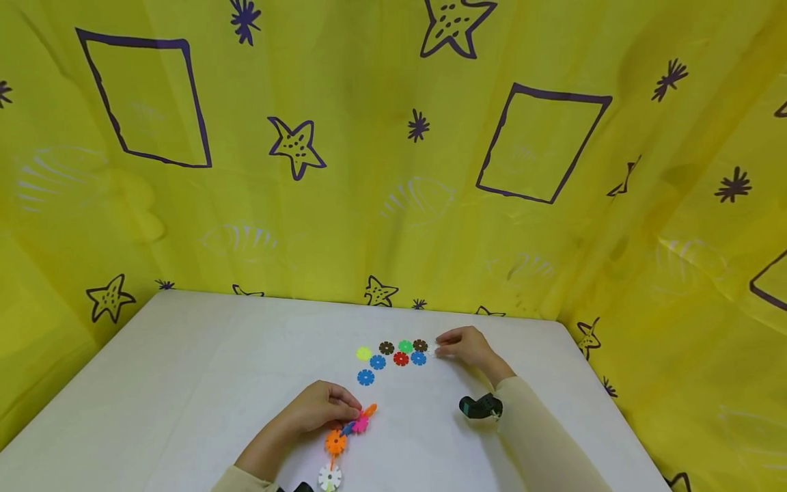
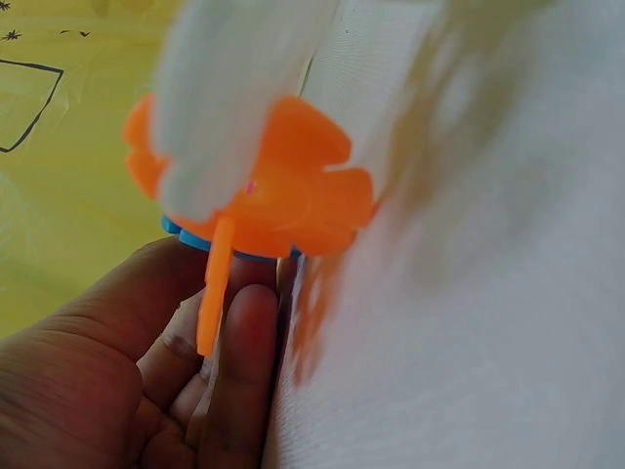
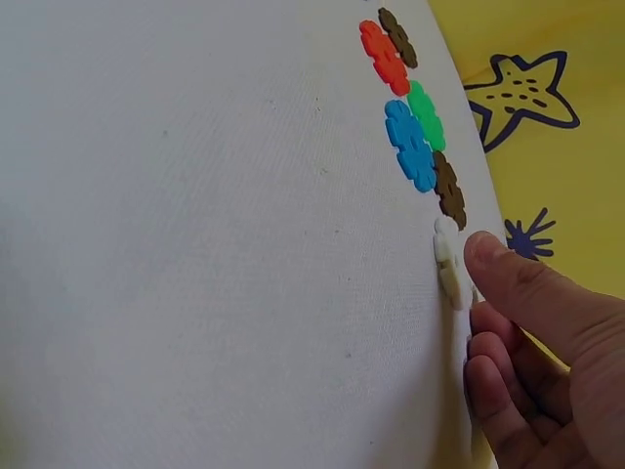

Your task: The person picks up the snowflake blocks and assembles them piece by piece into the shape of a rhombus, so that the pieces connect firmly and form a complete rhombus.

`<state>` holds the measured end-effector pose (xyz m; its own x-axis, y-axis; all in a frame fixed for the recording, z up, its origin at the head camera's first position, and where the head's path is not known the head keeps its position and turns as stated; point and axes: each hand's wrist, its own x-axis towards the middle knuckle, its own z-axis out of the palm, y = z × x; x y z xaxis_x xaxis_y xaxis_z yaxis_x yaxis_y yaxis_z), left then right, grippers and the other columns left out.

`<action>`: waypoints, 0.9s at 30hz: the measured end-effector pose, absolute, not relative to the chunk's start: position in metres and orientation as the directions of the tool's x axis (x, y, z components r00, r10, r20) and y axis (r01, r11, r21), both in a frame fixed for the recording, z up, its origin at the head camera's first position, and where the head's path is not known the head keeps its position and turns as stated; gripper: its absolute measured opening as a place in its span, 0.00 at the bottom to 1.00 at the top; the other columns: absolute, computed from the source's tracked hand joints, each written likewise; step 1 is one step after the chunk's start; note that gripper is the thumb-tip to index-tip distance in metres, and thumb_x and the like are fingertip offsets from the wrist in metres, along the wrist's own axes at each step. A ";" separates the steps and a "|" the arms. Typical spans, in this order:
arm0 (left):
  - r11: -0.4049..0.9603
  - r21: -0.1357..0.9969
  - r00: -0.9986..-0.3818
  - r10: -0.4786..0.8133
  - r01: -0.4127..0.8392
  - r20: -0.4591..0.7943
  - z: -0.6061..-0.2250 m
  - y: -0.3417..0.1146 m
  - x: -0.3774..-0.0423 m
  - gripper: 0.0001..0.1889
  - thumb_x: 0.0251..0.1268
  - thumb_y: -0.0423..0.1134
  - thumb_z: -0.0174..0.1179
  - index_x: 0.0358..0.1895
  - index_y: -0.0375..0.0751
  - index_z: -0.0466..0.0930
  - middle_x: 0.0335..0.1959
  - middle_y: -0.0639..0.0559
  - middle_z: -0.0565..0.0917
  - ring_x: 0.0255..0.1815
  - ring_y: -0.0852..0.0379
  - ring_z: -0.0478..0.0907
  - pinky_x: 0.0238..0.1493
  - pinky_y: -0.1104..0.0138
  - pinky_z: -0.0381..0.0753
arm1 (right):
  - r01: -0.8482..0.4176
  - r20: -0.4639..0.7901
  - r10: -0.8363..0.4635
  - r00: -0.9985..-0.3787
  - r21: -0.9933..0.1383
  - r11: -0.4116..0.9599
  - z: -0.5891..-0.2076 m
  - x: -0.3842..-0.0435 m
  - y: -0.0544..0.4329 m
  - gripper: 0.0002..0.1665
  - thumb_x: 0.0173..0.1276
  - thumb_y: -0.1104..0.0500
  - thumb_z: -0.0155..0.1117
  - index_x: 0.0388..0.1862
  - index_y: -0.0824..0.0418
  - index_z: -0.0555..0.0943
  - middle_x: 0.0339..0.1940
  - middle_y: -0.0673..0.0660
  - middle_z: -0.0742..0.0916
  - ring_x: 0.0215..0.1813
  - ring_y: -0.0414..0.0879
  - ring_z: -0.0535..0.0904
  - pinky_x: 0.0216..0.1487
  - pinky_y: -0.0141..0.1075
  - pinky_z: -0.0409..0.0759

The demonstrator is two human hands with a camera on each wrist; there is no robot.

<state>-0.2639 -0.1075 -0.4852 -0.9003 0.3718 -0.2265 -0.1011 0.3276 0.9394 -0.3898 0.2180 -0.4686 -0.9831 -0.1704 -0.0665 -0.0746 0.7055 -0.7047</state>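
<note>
My left hand (image 1: 322, 410) grips one end of a chain of slotted, flower-shaped plastic discs. A pink disc (image 1: 361, 424) and an orange disc (image 1: 335, 443) show in the chain, with a white disc (image 1: 330, 477) at its near end. In the left wrist view, that orange disc (image 2: 312, 200) stands close in front of the curled fingers, a blue edge behind it. Farther off, my right hand (image 1: 470, 347) reaches to a loose white disc (image 3: 446, 262) at the end of the laid-out discs. Its thumb and fingers stand apart, thumb tip right beside the disc.
Loose discs lie on the white table (image 1: 203, 383): yellow (image 1: 364, 354), red (image 1: 401, 359), green (image 1: 405, 346), two brown ones and several blue ones. A patterned yellow curtain (image 1: 344, 225) hangs along the table's back and right sides. A black band (image 1: 481, 407) sits at the right sleeve.
</note>
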 end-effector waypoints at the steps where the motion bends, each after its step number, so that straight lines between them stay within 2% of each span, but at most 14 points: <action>1: 0.326 0.940 -0.900 0.373 -0.102 -0.227 -0.485 -0.108 -0.264 0.10 0.59 0.38 0.70 0.39 0.35 0.86 0.31 0.51 0.87 0.28 0.60 0.80 0.35 0.68 0.85 | -0.064 -0.076 -0.163 -0.984 -0.699 0.712 -0.469 -0.390 0.217 0.14 0.58 0.58 0.76 0.43 0.60 0.88 0.38 0.52 0.89 0.45 0.46 0.80 0.52 0.41 0.80; 7: 0.314 0.944 -0.900 0.375 -0.103 -0.223 -0.487 -0.108 -0.264 0.10 0.59 0.37 0.70 0.39 0.34 0.86 0.31 0.50 0.88 0.28 0.61 0.80 0.34 0.68 0.85 | -0.066 -0.093 -0.167 -0.982 -0.656 0.752 -0.464 -0.390 0.211 0.13 0.56 0.58 0.78 0.41 0.60 0.88 0.36 0.52 0.86 0.41 0.46 0.77 0.49 0.40 0.78; 15: 0.312 0.945 -0.901 0.374 -0.101 -0.220 -0.487 -0.108 -0.265 0.10 0.59 0.38 0.70 0.39 0.34 0.86 0.31 0.50 0.88 0.28 0.61 0.80 0.34 0.69 0.84 | -0.084 -0.084 -0.185 -0.979 -0.662 0.745 -0.461 -0.389 0.208 0.12 0.55 0.61 0.78 0.37 0.62 0.87 0.32 0.52 0.84 0.37 0.45 0.75 0.43 0.35 0.75; 22: 0.327 0.940 -0.903 0.368 -0.099 -0.224 -0.485 -0.107 -0.264 0.10 0.58 0.38 0.70 0.39 0.35 0.86 0.30 0.51 0.87 0.28 0.61 0.80 0.34 0.69 0.84 | -0.051 -0.068 -0.140 -0.988 -0.711 0.702 -0.470 -0.386 0.209 0.13 0.57 0.63 0.76 0.39 0.61 0.83 0.33 0.53 0.82 0.38 0.46 0.74 0.44 0.35 0.75; 27: 0.326 0.941 -0.903 0.370 -0.091 -0.216 -0.485 -0.107 -0.263 0.10 0.58 0.39 0.70 0.38 0.35 0.86 0.28 0.52 0.87 0.26 0.61 0.79 0.32 0.70 0.83 | -0.075 -0.014 -0.129 -0.992 -0.744 0.664 -0.474 -0.379 0.209 0.09 0.61 0.64 0.72 0.39 0.63 0.83 0.32 0.54 0.83 0.37 0.45 0.76 0.40 0.32 0.76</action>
<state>-0.2632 -0.1068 -0.4845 -0.9035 0.3704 -0.2156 -0.0910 0.3259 0.9410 -0.3791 0.2090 -0.4743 -0.9916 -0.1286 -0.0144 -0.0753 0.6636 -0.7443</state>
